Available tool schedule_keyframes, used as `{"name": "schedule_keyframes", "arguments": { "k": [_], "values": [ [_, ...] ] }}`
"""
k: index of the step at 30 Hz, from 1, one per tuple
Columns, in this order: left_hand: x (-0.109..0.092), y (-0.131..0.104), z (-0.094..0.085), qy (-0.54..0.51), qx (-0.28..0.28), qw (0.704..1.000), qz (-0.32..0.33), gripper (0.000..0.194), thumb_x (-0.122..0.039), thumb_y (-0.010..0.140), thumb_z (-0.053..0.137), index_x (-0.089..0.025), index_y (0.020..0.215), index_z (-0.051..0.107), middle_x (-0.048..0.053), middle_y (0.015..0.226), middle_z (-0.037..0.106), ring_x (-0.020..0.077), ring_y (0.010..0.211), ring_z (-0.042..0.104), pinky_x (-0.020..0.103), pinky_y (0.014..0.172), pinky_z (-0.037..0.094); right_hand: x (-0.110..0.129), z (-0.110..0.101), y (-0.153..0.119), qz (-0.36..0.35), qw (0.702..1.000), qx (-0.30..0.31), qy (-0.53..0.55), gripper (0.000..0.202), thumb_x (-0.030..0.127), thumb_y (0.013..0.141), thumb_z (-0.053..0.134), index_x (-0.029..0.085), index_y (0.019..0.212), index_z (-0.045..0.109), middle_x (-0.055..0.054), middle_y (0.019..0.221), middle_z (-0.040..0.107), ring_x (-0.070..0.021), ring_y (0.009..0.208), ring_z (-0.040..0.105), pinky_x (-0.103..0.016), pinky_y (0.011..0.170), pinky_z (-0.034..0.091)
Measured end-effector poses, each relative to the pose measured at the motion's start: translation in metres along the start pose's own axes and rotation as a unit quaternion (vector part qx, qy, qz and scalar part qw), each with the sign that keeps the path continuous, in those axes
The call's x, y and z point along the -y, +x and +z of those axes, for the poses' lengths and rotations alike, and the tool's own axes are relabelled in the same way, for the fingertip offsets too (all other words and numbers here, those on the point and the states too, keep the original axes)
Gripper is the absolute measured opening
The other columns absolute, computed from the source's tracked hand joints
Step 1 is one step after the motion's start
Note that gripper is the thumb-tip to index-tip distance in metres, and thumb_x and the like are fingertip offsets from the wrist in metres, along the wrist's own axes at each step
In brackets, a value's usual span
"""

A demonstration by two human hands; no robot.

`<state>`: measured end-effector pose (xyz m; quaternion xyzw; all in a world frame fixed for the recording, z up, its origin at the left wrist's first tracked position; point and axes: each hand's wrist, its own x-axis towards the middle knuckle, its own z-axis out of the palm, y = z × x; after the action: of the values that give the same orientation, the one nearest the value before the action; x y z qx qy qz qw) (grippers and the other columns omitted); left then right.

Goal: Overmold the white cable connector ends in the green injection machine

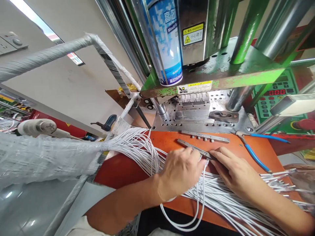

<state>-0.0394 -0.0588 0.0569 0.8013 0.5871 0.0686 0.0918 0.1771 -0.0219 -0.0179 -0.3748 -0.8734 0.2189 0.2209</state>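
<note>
A narrow metal mould bar [187, 143] with slots slants across the front of the orange table. My right hand [230, 167] is closed on its right end, thumb below and fingers on top. At the bar's middle, my left hand [183, 172] is closed in a pinch on a white cable [203, 193], whose end meets the bar. Loops of cable hang below this hand, over the table edge. Just behind lies a second metal bar [205, 136] with small studs along its side. A thick bundle of white cables [140, 149] passes beneath both hands.
A green press [221, 78] stands behind, with a lower mould block [193, 108] on its plate and a spray can [167, 46] above. Blue-handled pliers [256, 155] lie on the orange table [268, 157] at right. Plastic-wrapped cables [49, 157] rest on a rail at left.
</note>
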Motion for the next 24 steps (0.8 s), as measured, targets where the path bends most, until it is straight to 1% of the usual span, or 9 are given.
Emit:
{"name": "schedule_keyframes", "arguments": {
  "k": [3, 6, 8, 14, 17, 19, 20, 22, 24],
  "values": [
    [-0.02, -0.006, 0.008, 0.004, 0.05, 0.998, 0.05, 0.032, -0.04, 0.102, 0.05, -0.015, 0.094, 0.069, 0.014, 0.088, 0.07, 0.0304, 0.083, 0.068, 0.038, 0.068, 0.047, 0.0, 0.0, 0.0, -0.007, 1.0, -0.007, -0.017, 0.027, 0.034, 0.109, 0.036, 0.022, 0.123, 0.055, -0.008, 0.104, 0.059, -0.0199, 0.08, 0.064, -0.034, 0.068, 0.052],
    [-0.025, -0.001, 0.018, 0.02, 0.083, 0.996, 0.04, 0.033, -0.033, 0.101, 0.047, -0.013, 0.091, 0.071, 0.015, 0.084, 0.072, 0.0307, 0.079, 0.07, 0.038, 0.065, 0.048, 0.0, -0.001, 0.0, -0.01, 1.0, 0.001, -0.025, 0.026, 0.031, 0.109, 0.035, 0.021, 0.122, 0.055, -0.007, 0.102, 0.058, -0.0192, 0.076, 0.063, -0.034, 0.066, 0.05],
    [-0.024, 0.003, 0.022, 0.028, 0.086, 0.996, 0.025, 0.034, -0.031, 0.101, 0.044, -0.014, 0.089, 0.071, 0.014, 0.081, 0.072, 0.0297, 0.076, 0.071, 0.037, 0.064, 0.048, 0.001, -0.002, 0.0, -0.012, 1.0, 0.005, -0.024, 0.024, 0.029, 0.108, 0.035, 0.021, 0.12, 0.055, -0.007, 0.102, 0.057, -0.0191, 0.075, 0.061, -0.033, 0.065, 0.048],
    [-0.025, 0.008, 0.029, 0.037, 0.05, 0.998, -0.005, 0.026, -0.026, 0.096, 0.049, -0.018, 0.081, 0.068, 0.008, 0.076, 0.072, 0.0261, 0.07, 0.07, 0.035, 0.062, 0.048, 0.001, -0.006, -0.001, -0.004, 1.0, 0.025, 0.008, 0.026, 0.025, 0.108, 0.032, 0.021, 0.116, 0.056, -0.007, 0.102, 0.056, -0.0202, 0.081, 0.06, -0.034, 0.069, 0.047],
    [-0.023, 0.008, 0.03, 0.04, 0.051, 0.998, 0.003, 0.026, -0.027, 0.097, 0.049, -0.018, 0.081, 0.068, 0.006, 0.075, 0.071, 0.0246, 0.07, 0.069, 0.034, 0.064, 0.049, 0.003, -0.006, 0.0, 0.009, 0.999, 0.027, 0.019, 0.027, 0.027, 0.108, 0.031, 0.022, 0.115, 0.056, -0.007, 0.102, 0.055, -0.0199, 0.079, 0.059, -0.035, 0.069, 0.046],
    [-0.02, 0.004, 0.028, 0.04, 0.045, 0.998, 0.016, 0.028, -0.032, 0.1, 0.05, -0.019, 0.083, 0.068, 0.005, 0.076, 0.07, 0.0238, 0.072, 0.068, 0.034, 0.066, 0.049, 0.004, -0.005, 0.001, 0.022, 0.999, 0.021, 0.025, 0.027, 0.029, 0.109, 0.031, 0.022, 0.115, 0.056, -0.007, 0.103, 0.055, -0.0203, 0.081, 0.06, -0.035, 0.07, 0.047],
    [-0.019, -0.001, 0.027, 0.04, 0.032, 0.998, 0.027, 0.029, -0.036, 0.1, 0.051, -0.019, 0.085, 0.069, 0.005, 0.078, 0.069, 0.024, 0.075, 0.068, 0.035, 0.068, 0.05, 0.004, -0.004, 0.001, 0.029, 0.999, 0.013, 0.031, 0.027, 0.031, 0.109, 0.031, 0.022, 0.115, 0.055, -0.007, 0.103, 0.055, -0.0207, 0.082, 0.06, -0.036, 0.072, 0.048],
    [-0.016, -0.014, 0.024, 0.036, -0.019, 0.997, 0.061, 0.034, -0.049, 0.099, 0.055, -0.019, 0.092, 0.069, 0.008, 0.092, 0.069, 0.0263, 0.088, 0.066, 0.038, 0.077, 0.052, 0.002, -0.004, -0.001, 0.042, 0.998, -0.005, 0.053, 0.027, 0.034, 0.109, 0.031, 0.023, 0.114, 0.055, -0.007, 0.103, 0.056, -0.0212, 0.086, 0.06, -0.037, 0.076, 0.049],
    [-0.012, -0.03, 0.026, 0.028, -0.083, 0.99, 0.112, 0.045, -0.061, 0.095, 0.056, -0.019, 0.103, 0.068, 0.012, 0.112, 0.065, 0.031, 0.107, 0.061, 0.046, 0.092, 0.05, -0.003, -0.007, -0.002, 0.047, 0.996, -0.031, 0.076, 0.025, 0.035, 0.109, 0.034, 0.024, 0.114, 0.056, -0.007, 0.105, 0.058, -0.0216, 0.092, 0.06, -0.037, 0.082, 0.049]
  ]
}}
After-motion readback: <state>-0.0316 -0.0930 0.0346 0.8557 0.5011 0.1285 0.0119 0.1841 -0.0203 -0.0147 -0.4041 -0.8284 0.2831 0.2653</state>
